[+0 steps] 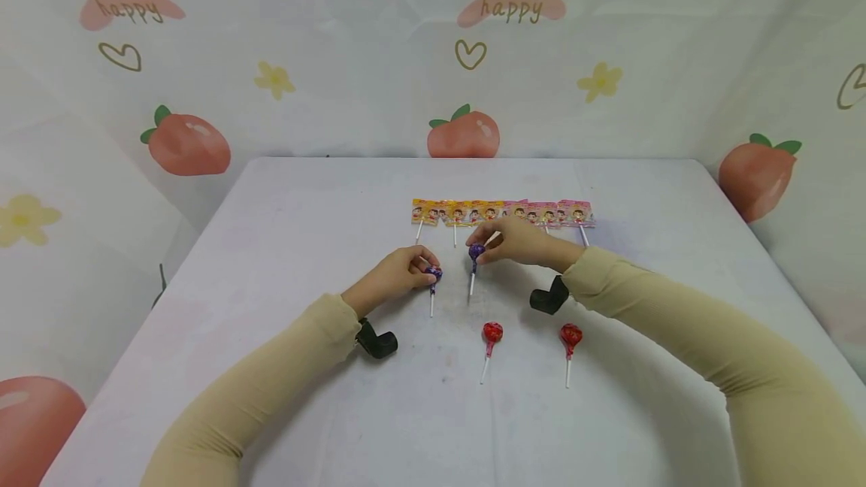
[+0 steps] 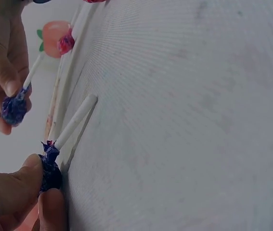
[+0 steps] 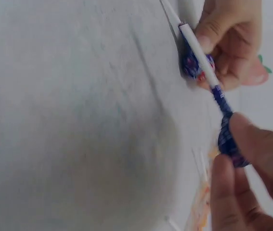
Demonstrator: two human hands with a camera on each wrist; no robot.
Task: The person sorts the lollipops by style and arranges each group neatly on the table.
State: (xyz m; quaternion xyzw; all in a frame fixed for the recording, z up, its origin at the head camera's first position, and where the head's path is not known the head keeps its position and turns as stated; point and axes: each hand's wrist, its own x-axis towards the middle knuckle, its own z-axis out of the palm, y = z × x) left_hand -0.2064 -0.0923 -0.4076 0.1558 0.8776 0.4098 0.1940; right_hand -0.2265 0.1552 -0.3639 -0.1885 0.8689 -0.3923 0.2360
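My left hand [image 1: 399, 273] pinches the wrapped head of a purple lollipop [image 1: 434, 273] between thumb and fingers. Its white stick points toward me, close over the tabletop in the left wrist view. To the right, my right hand [image 1: 513, 241] pinches a second purple lollipop [image 3: 227, 139] by its head. That one is held above the table, its stick hanging toward me in the head view. Two red lollipops, a left one [image 1: 492, 332] and a right one [image 1: 571, 335], lie nearer to me with their sticks toward the front.
A row of flat-wrapped lollipops, yellow ones [image 1: 457, 213] on the left and pink ones [image 1: 576, 213] on the right, lies beyond my hands. Black wrist mounts [image 1: 376, 341] hang below both sleeves. The white table [image 1: 304, 201] meets a printed cloth backdrop [image 1: 365, 96].
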